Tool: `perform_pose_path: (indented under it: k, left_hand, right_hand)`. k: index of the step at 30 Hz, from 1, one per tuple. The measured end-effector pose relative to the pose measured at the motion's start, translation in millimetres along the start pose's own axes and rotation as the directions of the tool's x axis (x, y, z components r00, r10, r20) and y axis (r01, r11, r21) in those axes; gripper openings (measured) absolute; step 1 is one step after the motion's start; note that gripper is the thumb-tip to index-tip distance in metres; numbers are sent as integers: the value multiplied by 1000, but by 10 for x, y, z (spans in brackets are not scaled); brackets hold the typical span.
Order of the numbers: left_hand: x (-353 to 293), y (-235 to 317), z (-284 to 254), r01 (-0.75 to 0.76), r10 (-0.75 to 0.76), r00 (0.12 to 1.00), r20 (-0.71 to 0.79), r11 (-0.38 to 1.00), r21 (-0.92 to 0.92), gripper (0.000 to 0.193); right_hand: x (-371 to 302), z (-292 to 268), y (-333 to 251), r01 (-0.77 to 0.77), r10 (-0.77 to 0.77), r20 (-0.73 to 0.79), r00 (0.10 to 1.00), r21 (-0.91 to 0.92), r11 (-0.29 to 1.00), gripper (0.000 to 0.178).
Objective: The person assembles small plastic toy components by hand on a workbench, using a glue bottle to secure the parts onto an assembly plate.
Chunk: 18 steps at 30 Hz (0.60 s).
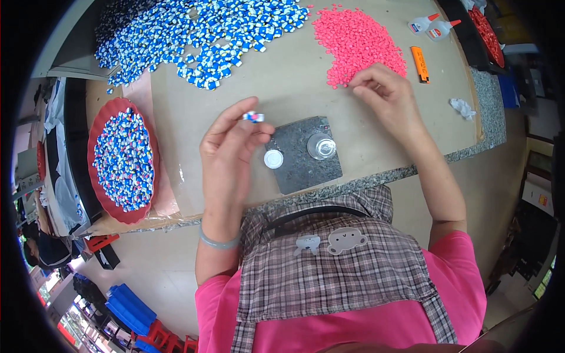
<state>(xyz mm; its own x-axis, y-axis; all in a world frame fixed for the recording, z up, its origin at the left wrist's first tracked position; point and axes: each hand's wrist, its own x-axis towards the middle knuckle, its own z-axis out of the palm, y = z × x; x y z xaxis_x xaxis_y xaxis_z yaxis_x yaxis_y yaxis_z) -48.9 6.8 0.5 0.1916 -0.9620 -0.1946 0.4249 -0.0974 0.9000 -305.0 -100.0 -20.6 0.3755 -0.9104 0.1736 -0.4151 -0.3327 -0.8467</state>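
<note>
My left hand (226, 141) is raised beside a dark square slab (300, 175), thumb and fingers closed on a small blue-and-white piece (253, 117) with a pink spot on it. At the near edge of a heap of small pink pieces (359, 41), my right hand (388, 91) has its thumb and fingertips drawn together. Whatever they may hold is too small to make out. On the slab stand a small clear round dish (322, 146) and, at its left edge, a white round disc (273, 159).
Many blue-and-white pieces (218, 59) are spread over the table's far left. A red scalloped tray (154, 170) at left is full of similar pieces, some with pink. Far right lie two glue bottles (438, 30), an orange flat object (420, 64) and crumpled tissue (462, 108).
</note>
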Motion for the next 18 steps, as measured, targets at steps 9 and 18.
perform_pose_path:
  k: [9,18]
  left_hand:
    - [228,193,-567,-82,86,991,-98,995,47,30]
    - [547,235,-629,-208,515,855,60,235,950,20]
  right_hand:
    - [99,144,13,391,-388,83,918,-362,846,5]
    - [-11,19,-115,281,-244,158,957,-290,915,8]
